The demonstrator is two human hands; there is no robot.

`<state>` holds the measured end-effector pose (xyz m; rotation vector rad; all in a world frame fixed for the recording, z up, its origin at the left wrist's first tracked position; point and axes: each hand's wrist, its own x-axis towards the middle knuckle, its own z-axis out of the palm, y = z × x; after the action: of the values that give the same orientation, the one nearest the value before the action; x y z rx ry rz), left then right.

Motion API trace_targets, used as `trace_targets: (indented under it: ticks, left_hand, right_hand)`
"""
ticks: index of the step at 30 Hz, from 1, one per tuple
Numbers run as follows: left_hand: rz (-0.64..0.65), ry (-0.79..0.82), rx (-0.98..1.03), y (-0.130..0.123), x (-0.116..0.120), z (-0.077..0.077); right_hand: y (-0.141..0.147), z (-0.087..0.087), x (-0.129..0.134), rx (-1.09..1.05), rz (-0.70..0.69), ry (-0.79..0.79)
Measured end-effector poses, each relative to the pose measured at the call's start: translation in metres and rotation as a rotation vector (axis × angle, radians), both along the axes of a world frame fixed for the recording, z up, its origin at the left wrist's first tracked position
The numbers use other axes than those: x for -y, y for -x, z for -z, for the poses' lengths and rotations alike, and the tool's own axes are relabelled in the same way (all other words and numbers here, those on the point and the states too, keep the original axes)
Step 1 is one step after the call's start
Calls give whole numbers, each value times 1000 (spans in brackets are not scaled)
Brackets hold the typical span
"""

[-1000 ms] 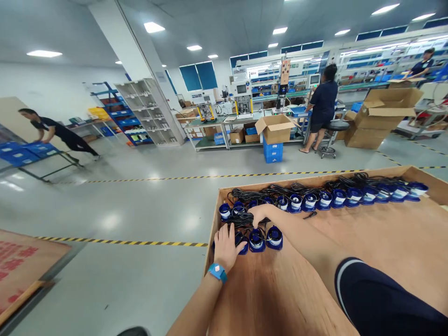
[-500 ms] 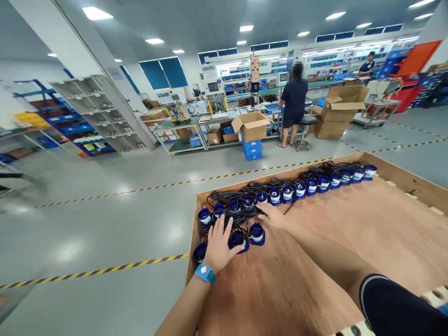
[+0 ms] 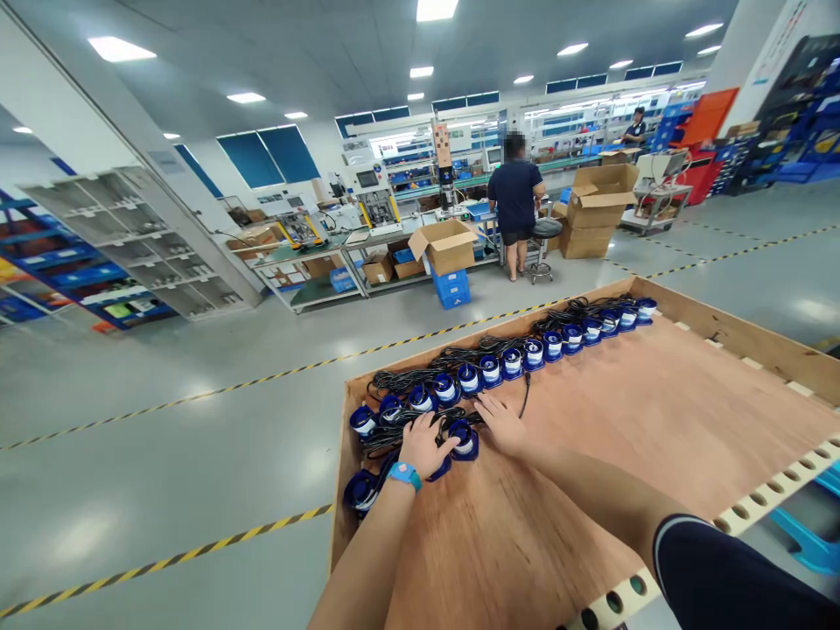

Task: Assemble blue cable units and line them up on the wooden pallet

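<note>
Blue round parts with white labels (image 3: 489, 371) stand in a long row along the far wall of a wooden crate (image 3: 591, 420), with coiled black cables (image 3: 452, 357) behind them. My left hand (image 3: 423, 448), a blue band at its wrist, lies fingers spread over black cables and partly covers a blue part of the nearer row. Just right of its thumb is another blue part (image 3: 464, 440). My right hand (image 3: 502, 425) rests with fingers apart at the cable's right end, beside that part. At the crate's left wall sits one more blue part (image 3: 360, 492).
Beyond the crate, a person (image 3: 515, 197) stands at a workbench near a stool (image 3: 544, 229). An open carton (image 3: 446, 247) sits on blue bins (image 3: 451, 289). Grey shelving (image 3: 141, 236) is at the left, stacked cartons (image 3: 594, 210) at the right.
The view has shifted right. My left hand has moved closer to my right hand, its fingers less stretched. More of the far row's parts show, and the cables between the rows lie lower.
</note>
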<state>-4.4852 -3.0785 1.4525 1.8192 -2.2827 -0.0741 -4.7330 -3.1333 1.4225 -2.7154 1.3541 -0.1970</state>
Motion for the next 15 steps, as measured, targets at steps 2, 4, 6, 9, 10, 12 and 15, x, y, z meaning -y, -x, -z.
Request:
trace_targets:
  ticks: [2,4,6,9,10,12,15]
  left_hand:
    - [0,-5,5,2,1,-1]
    - [-8,-10,8,5,1,-2]
    - [-30,-26,16,7,-1,-4]
    - [-50,-81,44,11,-1,-12]
    - [-55,-101,56,14,1,-16]
    - [-75,-97,73,21,7,-26]
    - [-64,-4,84,41,10,-39]
  right_hand:
    - [12,10,-17,14,61,2]
    - [28,15,-31,24,173,-31]
    - [51,16,-44,49,329,-51]
    - [102,21,-74,114,534,-34]
    - [124,26,-90,146,577,-12]
    - [177,43,-131,211,643,55]
    - [269,76,-215,245,814,192]
